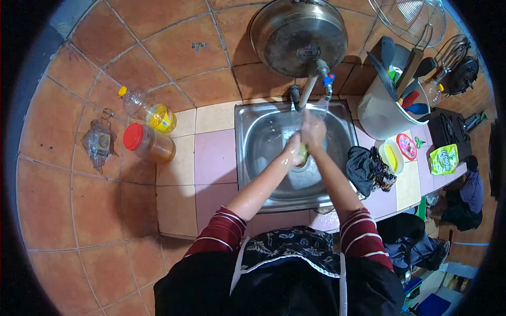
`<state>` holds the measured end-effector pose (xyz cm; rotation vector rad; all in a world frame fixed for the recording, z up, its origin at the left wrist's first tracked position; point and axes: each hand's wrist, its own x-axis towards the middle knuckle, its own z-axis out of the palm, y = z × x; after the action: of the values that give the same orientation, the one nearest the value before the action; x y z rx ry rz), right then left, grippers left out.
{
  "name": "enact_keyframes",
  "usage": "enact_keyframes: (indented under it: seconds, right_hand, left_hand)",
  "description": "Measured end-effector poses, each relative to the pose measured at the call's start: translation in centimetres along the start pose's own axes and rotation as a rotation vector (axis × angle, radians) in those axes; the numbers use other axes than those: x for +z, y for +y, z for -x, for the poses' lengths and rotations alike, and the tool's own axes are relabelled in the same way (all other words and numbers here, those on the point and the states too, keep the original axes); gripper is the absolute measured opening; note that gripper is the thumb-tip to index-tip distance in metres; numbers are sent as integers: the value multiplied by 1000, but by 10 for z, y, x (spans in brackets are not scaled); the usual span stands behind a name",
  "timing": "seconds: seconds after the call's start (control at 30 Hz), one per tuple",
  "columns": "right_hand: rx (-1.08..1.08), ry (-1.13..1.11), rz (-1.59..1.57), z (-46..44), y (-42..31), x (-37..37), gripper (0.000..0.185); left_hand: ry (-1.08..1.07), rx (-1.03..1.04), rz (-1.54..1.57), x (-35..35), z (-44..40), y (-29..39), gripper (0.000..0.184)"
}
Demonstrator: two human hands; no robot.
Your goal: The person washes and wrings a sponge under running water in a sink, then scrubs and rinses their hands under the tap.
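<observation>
Over the metal sink [253,174], my left hand [293,149] is closed round a small pale green thing [303,151], largely hidden, whose kind I cannot make out. My right hand [314,129] presses against it from above and to the right, its fingers smeared by motion. Both hands and forearms are wet. Water runs from the tap [329,87] with a blue handle, just beyond my right hand. Below my hands, the drain [299,167] shows in the basin floor.
Left stand an oil bottle [161,118] and a red-lidded jar [153,145]. Right of the sink are dark cloths [362,171], a dish with yellow soap [390,156], a green packet [444,159] and a white utensil bucket [380,113]. A large pan [298,39] hangs behind the tap.
</observation>
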<state>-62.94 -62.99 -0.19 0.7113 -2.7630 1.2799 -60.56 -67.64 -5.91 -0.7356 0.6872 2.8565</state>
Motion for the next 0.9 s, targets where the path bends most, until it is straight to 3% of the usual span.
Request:
enact_keyframes:
  seconds: [0.07,0.13,0.2,0.27,0.33,0.4,0.47,0.5,0.53,0.6,0.63,0.73,0.8,0.83,0.9]
  right_hand:
    - [131,169,7,-14,15,7,41]
    - [-241,386,-107,16,-14,20,48]
    - [-142,335,-99,6,0,17,48]
    - [44,240,-96,-8,17,15,48]
    - [124,197,-92,-14,22,14,48]
    - [30,351,-229,-16,20,14,44]
    - [50,109,-92,16,-4,19,43]
    - [56,107,-93,14,1,20,43]
    - [66,129,-73,7,8,19,43]
    - [91,160,-34,-6,28,19,44]
    - [92,185,-16,-17,35,19,45]
    - [157,218,-83,-13,16,10,45]
    - [40,217,-169,17,-8,20,43]
    - [-2,208,-255,34,-31,17,43]
    - [34,138,-196,30,-19,20,51]
  left_hand:
    - [58,-46,-46,1,9,10,31]
    - [-642,448,-503,-50,-43,13,38]
    - [-876,322,-362,-89,-61,10,42]
    - [-425,-25,117,-35,-24,6,35]
    - [-2,-9,-77,14,11,2,28]
    - [-15,3,-89,-5,-7,7,26]
    - [-732,-92,5,-25,-19,29,29]
    - [-1086,-146,57,-27,-10,39,32]
    - [-437,-101,35,-29,5,38,33]
    - [-696,-77,238,-16,-11,30,35]
    - [104,66,-138,12,7,18,36]
    - [24,-18,-101,22,14,24,37]
    - [-322,-107,185,-49,-41,26,42]
    - [-873,-242,125,-63,-44,39,44]
    - [-767,-213,142,-35,-6,32,44]
